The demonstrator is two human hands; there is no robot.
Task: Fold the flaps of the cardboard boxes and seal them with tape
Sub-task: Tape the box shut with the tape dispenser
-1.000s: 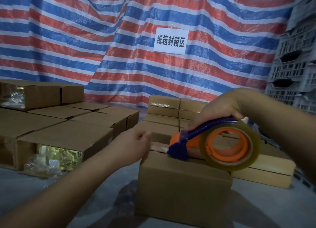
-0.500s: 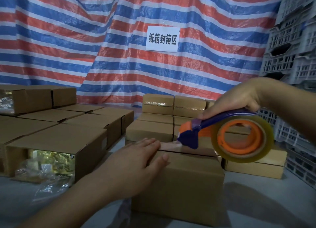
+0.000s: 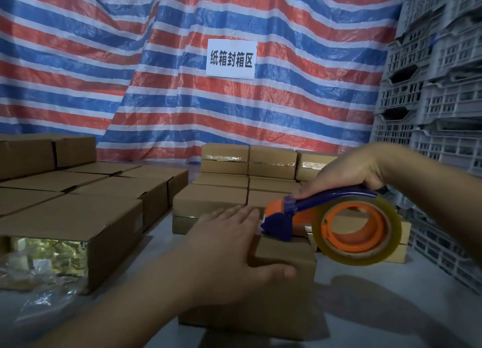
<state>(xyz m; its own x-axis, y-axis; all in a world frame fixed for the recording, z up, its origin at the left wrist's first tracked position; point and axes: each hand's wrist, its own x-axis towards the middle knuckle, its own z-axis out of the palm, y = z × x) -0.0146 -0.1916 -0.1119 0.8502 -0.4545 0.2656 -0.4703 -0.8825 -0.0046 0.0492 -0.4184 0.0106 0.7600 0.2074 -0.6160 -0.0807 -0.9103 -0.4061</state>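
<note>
A closed brown cardboard box (image 3: pixel 284 298) stands on the grey surface right in front of me. My left hand (image 3: pixel 229 246) lies flat on its top with straight fingers, thumb down over the front edge. My right hand (image 3: pixel 349 170) grips the blue handle of a tape dispenser (image 3: pixel 326 217) with an orange hub and a roll of clear tape (image 3: pixel 357 233). The dispenser's blue head touches the box top just right of my left fingertips.
Unsealed boxes (image 3: pixel 70 217) with shiny plastic-wrapped contents showing sit at the left. Taped boxes (image 3: pixel 224 159) are stacked behind the working box. Grey plastic crates (image 3: pixel 443 99) tower at the right. A striped tarp with a white sign (image 3: pixel 230 58) hangs behind.
My left hand has slid farther onto the box top and flattened, thumb over the front edge. The dispenser's head has come down closer to the box top beside my fingers.
</note>
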